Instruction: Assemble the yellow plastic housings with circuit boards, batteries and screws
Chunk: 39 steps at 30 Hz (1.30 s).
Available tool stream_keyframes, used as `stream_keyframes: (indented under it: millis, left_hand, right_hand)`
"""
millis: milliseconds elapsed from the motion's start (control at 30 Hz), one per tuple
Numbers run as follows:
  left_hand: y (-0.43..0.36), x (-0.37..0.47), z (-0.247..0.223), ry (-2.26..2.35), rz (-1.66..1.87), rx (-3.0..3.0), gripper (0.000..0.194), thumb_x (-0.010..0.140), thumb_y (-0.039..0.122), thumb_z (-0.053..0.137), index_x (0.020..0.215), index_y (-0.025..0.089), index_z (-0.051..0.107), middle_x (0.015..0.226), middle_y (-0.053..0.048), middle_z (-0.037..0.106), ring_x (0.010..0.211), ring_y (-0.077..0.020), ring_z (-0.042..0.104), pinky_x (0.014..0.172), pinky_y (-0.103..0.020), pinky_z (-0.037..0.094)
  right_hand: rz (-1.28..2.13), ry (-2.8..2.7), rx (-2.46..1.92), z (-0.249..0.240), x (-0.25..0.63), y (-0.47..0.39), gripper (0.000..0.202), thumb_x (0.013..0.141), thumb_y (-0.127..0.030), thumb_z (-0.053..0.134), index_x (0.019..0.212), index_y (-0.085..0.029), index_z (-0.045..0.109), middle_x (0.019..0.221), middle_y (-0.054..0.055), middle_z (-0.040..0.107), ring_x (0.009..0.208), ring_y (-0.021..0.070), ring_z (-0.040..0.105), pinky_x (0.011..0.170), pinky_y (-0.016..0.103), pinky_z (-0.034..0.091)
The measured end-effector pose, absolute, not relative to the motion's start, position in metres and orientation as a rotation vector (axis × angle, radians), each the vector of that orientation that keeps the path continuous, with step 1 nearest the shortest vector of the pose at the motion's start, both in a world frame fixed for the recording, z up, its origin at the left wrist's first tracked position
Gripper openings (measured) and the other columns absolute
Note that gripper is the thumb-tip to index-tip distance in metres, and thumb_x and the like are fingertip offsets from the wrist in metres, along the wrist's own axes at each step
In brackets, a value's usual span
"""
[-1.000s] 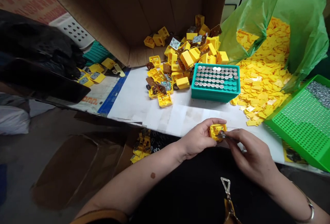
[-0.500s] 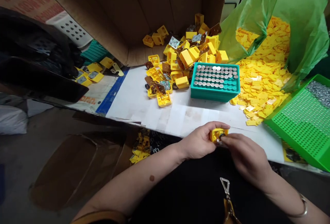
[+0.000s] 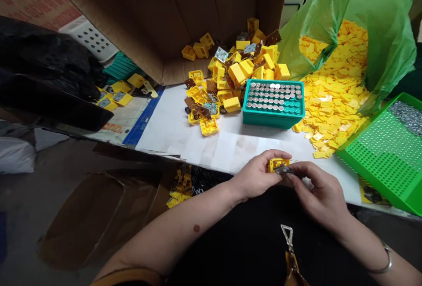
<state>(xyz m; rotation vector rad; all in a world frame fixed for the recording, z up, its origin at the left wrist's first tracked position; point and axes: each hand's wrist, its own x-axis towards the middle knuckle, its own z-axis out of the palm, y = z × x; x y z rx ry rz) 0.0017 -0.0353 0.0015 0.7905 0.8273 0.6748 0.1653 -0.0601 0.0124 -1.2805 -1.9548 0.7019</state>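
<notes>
A small yellow housing (image 3: 274,163) is held open side up between the thumb and fingers of my left hand (image 3: 255,176), at the table's front edge. My right hand (image 3: 316,191) pinches a flat dark grey part (image 3: 284,170) against the near side of the housing. Beyond my hands stands a teal tray (image 3: 272,120) with rows of round silver cells; several slots at its right front hold none. Left of it lies a heap of yellow housings (image 3: 237,74) with brown plates, grey plates and wires.
At the right, small yellow flat pieces (image 3: 332,110) spill from a green plastic bag (image 3: 389,35). Beside them sits a green perforated basket (image 3: 379,158) with metal bits. A cardboard box (image 3: 204,13) stands behind the heap. More yellow housings (image 3: 121,98) lie at the left.
The flat dark grey part now shows at the housing between my hands, where a dark round piece was visible before. My right fingers have shifted slightly right and up. The view has moved slightly.
</notes>
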Motion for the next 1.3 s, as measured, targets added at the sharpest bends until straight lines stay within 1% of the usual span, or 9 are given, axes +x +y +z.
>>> stream_keyframes:
  millis: [167,300,400,500,633,733,867,1167,1300]
  left_hand:
    - [-0.035,-0.004,0.001,0.717,0.634,0.687,0.048,0.065,0.001,0.063,0.108,0.021,0.055,0.093,-0.001,0.057,0.087,-0.0113,0.054,0.084,-0.027,0.039]
    - [-0.035,-0.005,-0.002,0.681,0.643,0.725,0.049,0.063,-0.001,0.062,0.106,0.021,0.056,0.100,-0.002,0.057,0.093,-0.0126,0.054,0.086,-0.028,0.038]
    - [-0.036,-0.005,-0.005,0.689,0.641,0.803,0.049,0.063,-0.001,0.062,0.106,0.021,0.057,0.099,-0.003,0.056,0.090,-0.0127,0.054,0.084,-0.028,0.039]
    - [-0.035,-0.005,-0.006,0.716,0.625,0.885,0.051,0.061,-0.004,0.058,0.106,0.021,0.057,0.099,-0.003,0.056,0.091,-0.0130,0.053,0.083,-0.027,0.039]
    - [-0.034,-0.006,-0.002,0.686,0.611,0.833,0.059,0.056,-0.007,0.056,0.107,0.023,0.057,0.103,-0.002,0.057,0.097,-0.0144,0.053,0.085,-0.027,0.039]
    - [-0.033,-0.008,0.003,0.689,0.599,0.676,0.047,0.064,0.004,0.061,0.107,0.022,0.057,0.101,-0.002,0.058,0.094,-0.0142,0.055,0.085,-0.028,0.040]
    - [-0.032,-0.007,0.009,0.763,0.611,0.502,0.027,0.079,0.020,0.053,0.106,0.020,0.059,0.098,-0.004,0.059,0.091,-0.0137,0.055,0.086,-0.032,0.041]
    - [-0.030,-0.003,0.009,0.868,0.654,0.498,0.021,0.084,0.021,0.049,0.103,0.021,0.058,0.097,-0.003,0.059,0.085,-0.0124,0.058,0.082,-0.034,0.047]
    - [-0.028,-0.003,0.008,0.898,0.653,0.508,0.019,0.082,0.020,0.050,0.099,0.019,0.058,0.092,-0.003,0.060,0.081,-0.0124,0.060,0.080,-0.036,0.049]
  right_hand:
    - [0.553,-2.190,-1.084,0.009,0.173,-0.061,0.026,0.082,-0.003,0.044,0.101,-0.017,0.054,0.089,0.007,0.062,0.083,0.0143,0.059,0.070,0.026,0.049]
    - [0.272,-2.416,-0.893,0.004,0.180,-0.064,0.032,0.082,-0.002,0.046,0.111,-0.014,0.053,0.096,0.012,0.062,0.084,0.0185,0.056,0.069,0.032,0.049]
    - [0.209,-2.488,-0.810,0.001,0.182,-0.067,0.033,0.081,-0.002,0.049,0.112,-0.012,0.053,0.099,0.013,0.062,0.083,0.0197,0.055,0.068,0.034,0.049]
    - [0.219,-2.428,-0.856,0.001,0.180,-0.069,0.033,0.081,-0.002,0.049,0.112,-0.012,0.054,0.099,0.013,0.061,0.084,0.0192,0.056,0.067,0.033,0.049]
    - [0.297,-2.259,-1.075,0.003,0.172,-0.065,0.033,0.083,-0.004,0.045,0.111,-0.018,0.055,0.088,0.008,0.056,0.077,0.0146,0.055,0.062,0.026,0.048]
    - [0.433,-2.137,-1.189,0.005,0.168,-0.059,0.027,0.085,-0.009,0.047,0.109,-0.019,0.053,0.085,0.005,0.053,0.075,0.0129,0.055,0.062,0.025,0.048]
    - [0.567,-2.069,-1.231,0.006,0.167,-0.050,0.018,0.084,-0.014,0.052,0.102,-0.017,0.053,0.085,0.005,0.055,0.075,0.0125,0.055,0.065,0.025,0.048]
    - [0.669,-2.155,-1.200,0.003,0.174,-0.047,0.023,0.088,-0.020,0.049,0.111,-0.018,0.054,0.088,0.006,0.055,0.077,0.0122,0.056,0.066,0.024,0.049]
    - [0.398,-2.342,-1.163,0.003,0.175,-0.048,0.029,0.089,-0.021,0.047,0.117,-0.013,0.051,0.091,0.010,0.056,0.077,0.0155,0.056,0.064,0.027,0.047]
